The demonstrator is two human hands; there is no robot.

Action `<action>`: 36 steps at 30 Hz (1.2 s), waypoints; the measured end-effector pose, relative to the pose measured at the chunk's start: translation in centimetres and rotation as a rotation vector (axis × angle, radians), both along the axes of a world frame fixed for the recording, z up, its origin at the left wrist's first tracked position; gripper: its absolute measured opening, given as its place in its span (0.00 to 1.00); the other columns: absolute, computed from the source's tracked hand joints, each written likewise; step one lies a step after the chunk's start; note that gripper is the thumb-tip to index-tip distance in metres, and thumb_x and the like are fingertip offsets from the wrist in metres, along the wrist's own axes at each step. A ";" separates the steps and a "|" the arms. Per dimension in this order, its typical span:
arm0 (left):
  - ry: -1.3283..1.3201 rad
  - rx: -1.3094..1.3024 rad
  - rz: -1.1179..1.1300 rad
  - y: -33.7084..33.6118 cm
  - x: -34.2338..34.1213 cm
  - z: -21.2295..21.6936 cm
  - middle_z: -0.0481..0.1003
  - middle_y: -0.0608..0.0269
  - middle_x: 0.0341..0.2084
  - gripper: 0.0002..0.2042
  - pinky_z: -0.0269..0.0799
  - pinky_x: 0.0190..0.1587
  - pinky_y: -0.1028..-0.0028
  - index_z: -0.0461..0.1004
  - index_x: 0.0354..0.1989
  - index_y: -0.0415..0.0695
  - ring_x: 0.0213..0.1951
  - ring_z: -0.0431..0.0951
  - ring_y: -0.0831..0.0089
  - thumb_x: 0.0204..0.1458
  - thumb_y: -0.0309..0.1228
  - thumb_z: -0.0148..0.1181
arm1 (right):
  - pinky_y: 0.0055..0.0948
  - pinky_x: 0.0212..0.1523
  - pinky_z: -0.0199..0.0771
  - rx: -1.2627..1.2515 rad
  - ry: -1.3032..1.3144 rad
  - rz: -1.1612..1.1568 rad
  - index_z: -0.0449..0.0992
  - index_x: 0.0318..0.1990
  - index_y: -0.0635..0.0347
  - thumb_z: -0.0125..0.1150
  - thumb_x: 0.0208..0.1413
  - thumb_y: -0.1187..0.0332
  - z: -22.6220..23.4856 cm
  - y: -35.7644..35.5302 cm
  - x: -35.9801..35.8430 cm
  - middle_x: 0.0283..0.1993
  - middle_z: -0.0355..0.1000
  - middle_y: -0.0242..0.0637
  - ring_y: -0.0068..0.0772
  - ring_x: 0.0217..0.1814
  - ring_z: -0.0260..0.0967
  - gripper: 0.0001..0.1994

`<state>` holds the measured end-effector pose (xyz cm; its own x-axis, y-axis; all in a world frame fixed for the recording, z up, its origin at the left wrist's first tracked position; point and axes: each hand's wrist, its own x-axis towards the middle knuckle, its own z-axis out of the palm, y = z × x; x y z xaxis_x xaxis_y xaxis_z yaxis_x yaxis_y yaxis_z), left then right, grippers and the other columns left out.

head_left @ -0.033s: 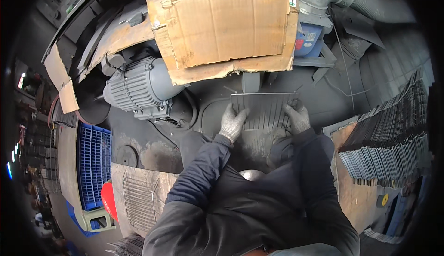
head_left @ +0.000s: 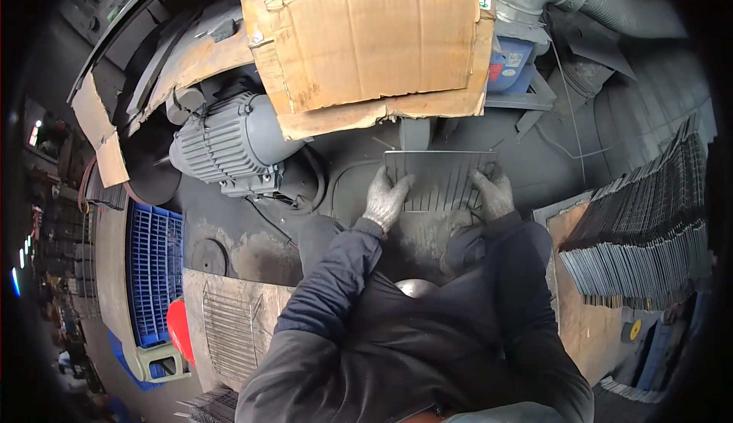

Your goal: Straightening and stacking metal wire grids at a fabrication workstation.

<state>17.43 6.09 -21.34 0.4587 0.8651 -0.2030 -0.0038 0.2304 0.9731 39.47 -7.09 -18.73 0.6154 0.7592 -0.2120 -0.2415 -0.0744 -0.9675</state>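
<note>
Between my two hands I hold a dark wire rack, its thin parallel bars running away from me and a brighter rim along its far edge. My left hand, in a grey knit glove, is closed on its left side with the thumb on top. On its right side my right hand, gloved the same, grips the edge. The rack's far edge lies just short of a grey metal post under a large cardboard sheet. Its finer bars are hard to make out against the dark floor.
A tall stack of wire racks stands on a board to my right. At left, another wire rack lies on a board near a blue plastic crate. A grey electric motor sits front left; a ducted blue machine stands front right.
The wire rack has shifted very slightly away from me and to the right, still between both hands. Nothing else has visibly moved.
</note>
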 end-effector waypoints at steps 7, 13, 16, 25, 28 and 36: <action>0.038 -0.119 0.048 1.1 -1.8 -0.7 0.76 0.62 0.29 0.14 0.73 0.27 0.72 0.70 0.46 0.38 0.26 0.75 0.76 0.58 0.27 0.69 | 0.27 0.47 0.74 -0.039 -0.178 0.014 0.77 0.46 0.67 0.67 0.61 0.72 -2.0 3.1 -0.6 0.41 0.78 0.35 0.25 0.44 0.73 0.10; -0.033 -0.045 0.145 2.8 -8.2 -0.2 0.76 0.64 0.26 0.07 0.74 0.28 0.75 0.69 0.39 0.44 0.25 0.77 0.75 0.62 0.27 0.64 | 0.29 0.47 0.75 -0.019 -0.121 0.058 0.76 0.46 0.68 0.68 0.61 0.73 -2.6 6.9 -7.0 0.42 0.78 0.36 0.27 0.42 0.74 0.11; -0.006 -0.065 0.091 2.2 -5.8 0.8 0.75 0.65 0.25 0.09 0.74 0.28 0.74 0.71 0.41 0.42 0.24 0.75 0.76 0.61 0.29 0.66 | 0.29 0.44 0.77 -0.045 -0.171 0.058 0.77 0.46 0.67 0.66 0.61 0.74 -1.4 5.3 -5.2 0.42 0.78 0.35 0.28 0.40 0.75 0.09; 0.029 -0.181 0.078 0.0 0.0 -1.0 0.76 0.64 0.29 0.19 0.73 0.30 0.73 0.71 0.47 0.37 0.29 0.74 0.77 0.56 0.35 0.73 | 0.29 0.35 0.80 0.010 -0.038 -0.053 0.76 0.52 0.64 0.62 0.63 0.76 -1.1 2.7 -0.1 0.44 0.77 0.37 0.30 0.40 0.76 0.11; 0.024 -0.181 0.174 1.6 -5.7 -1.4 0.76 0.66 0.27 0.10 0.71 0.27 0.76 0.72 0.44 0.40 0.25 0.74 0.79 0.60 0.29 0.67 | 0.31 0.45 0.75 -0.081 -0.106 0.061 0.76 0.52 0.64 0.68 0.59 0.75 -5.2 6.1 -4.1 0.44 0.76 0.36 0.27 0.42 0.73 0.14; 0.152 -0.121 -0.066 0.7 0.5 2.2 0.75 0.65 0.31 0.20 0.72 0.29 0.75 0.71 0.49 0.37 0.29 0.73 0.78 0.57 0.35 0.72 | 0.32 0.37 0.80 -0.075 -0.037 -0.171 0.73 0.53 0.62 0.66 0.61 0.76 -2.9 1.4 0.6 0.41 0.75 0.36 0.30 0.41 0.75 0.14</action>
